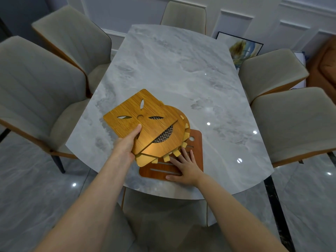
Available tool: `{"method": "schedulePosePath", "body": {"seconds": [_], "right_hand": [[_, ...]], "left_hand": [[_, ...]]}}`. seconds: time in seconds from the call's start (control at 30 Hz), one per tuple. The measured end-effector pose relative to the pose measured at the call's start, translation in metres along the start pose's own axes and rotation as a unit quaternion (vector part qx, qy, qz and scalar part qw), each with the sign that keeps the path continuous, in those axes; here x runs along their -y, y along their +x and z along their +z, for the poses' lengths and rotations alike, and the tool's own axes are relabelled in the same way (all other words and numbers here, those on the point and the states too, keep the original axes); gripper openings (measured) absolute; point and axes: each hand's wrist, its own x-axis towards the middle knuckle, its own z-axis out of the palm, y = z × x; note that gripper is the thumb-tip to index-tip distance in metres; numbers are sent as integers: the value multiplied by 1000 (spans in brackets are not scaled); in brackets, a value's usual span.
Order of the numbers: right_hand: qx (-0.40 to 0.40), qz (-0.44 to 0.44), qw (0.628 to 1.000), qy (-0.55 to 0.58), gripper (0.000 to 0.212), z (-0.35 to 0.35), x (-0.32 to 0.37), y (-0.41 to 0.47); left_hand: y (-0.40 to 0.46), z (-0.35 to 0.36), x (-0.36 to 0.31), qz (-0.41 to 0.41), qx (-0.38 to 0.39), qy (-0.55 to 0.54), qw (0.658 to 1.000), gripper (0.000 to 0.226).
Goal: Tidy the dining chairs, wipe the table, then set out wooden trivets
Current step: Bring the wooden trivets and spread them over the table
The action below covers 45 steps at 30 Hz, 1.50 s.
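The marble table top (174, 70) lies bare from its middle to the far end, open to a reaching hand. Near the front edge, a stack of wooden trivets (154, 128) and both hands crowd the surface. Chairs (41, 84) flank both long sides, seemingly tucked close.

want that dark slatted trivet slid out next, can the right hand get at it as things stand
Probably yes: the right hand already lies flat on the dark slatted trivet, which rests on the table. The stack of lighter trivets gripped by the left hand overlaps its far part, but looks lifted.
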Motion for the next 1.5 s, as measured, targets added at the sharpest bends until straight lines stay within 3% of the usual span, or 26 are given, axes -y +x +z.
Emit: {"method": "schedulePosePath", "body": {"seconds": [0.13, 0.2, 0.3, 0.37, 0.53, 0.67, 0.73, 0.87, 1.0, 1.13, 1.23, 1.5], "right_hand": [[1, 0, 1000, 7, 79, -6, 0, -2], [-45, -4, 999, 25, 71, -10, 0, -6], [-130, 31, 982, 134, 56, -13, -6, -17], [-171, 84, 948, 253, 44, -20, -8, -35], [-267, 206, 773, 537, 34, -48, 2, -94], [-326, 226, 604, 692, 42, -56, -13, -137], [-349, 216, 543, 733, 45, -60, -26, -166], [-378, 207, 457, 778, 44, -61, -62, -229], [-397, 196, 433, 785, 38, -51, -112, -302], [-404, 191, 451, 772, 37, -44, -169, -380], [-413, 218, 444, 765, 35, -40, -210, -435], [-418, 219, 431, 769, 32, -55, -298, -514]], "left_hand": [[-2, 2, 1, -3, 3, 6, 1000, 39], [-3, 3, 1, -8, 8, 10, 1000, 42], [-9, 8, 1, -13, 23, 17, 1000, 50], [-15, 14, 4, -17, 38, 26, 999, 50], [-43, 42, 27, -22, 73, 57, 995, 47], [-73, 77, 58, -25, 123, 79, 989, 47], [-90, 98, 78, -36, 144, 97, 984, 48], [-127, 143, 126, -32, 176, 125, 976, 51], [-173, 193, 188, -33, 212, 135, 967, 53], [-220, 245, 256, -47, 225, 130, 964, 60], [-255, 280, 301, -61, 244, 131, 959, 60], [-296, 370, 362, -76, 281, 136, 947, 67]]}}
